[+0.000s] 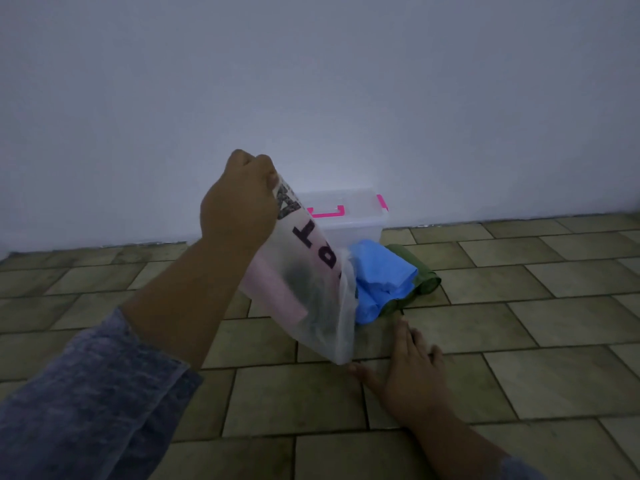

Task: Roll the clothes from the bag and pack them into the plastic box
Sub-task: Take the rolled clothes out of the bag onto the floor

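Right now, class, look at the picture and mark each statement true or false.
1. The left hand grips the translucent printed plastic bag above the tiled floor. True.
2. The right hand holds the crumpled blue cloth. False: it holds nothing and rests on the floor.
3. The clear plastic box with pink latches stands against the wall. True.
4. The green cloth lies inside the box. False: it lies on the floor in front of it.

Colours noted, dim light.
Translucent white plastic bag (311, 271), black lettering, pink and dark shapes showing through. Clear plastic box (349, 226), hot-pink latch and handle. Right: blue cloth (377, 271), olive-green cloth (426, 278). Olive-tan floor tiles (519, 306), dark grout. Pale grey-blue wall (311, 81). Mottled blue-grey sleeve (86, 393).
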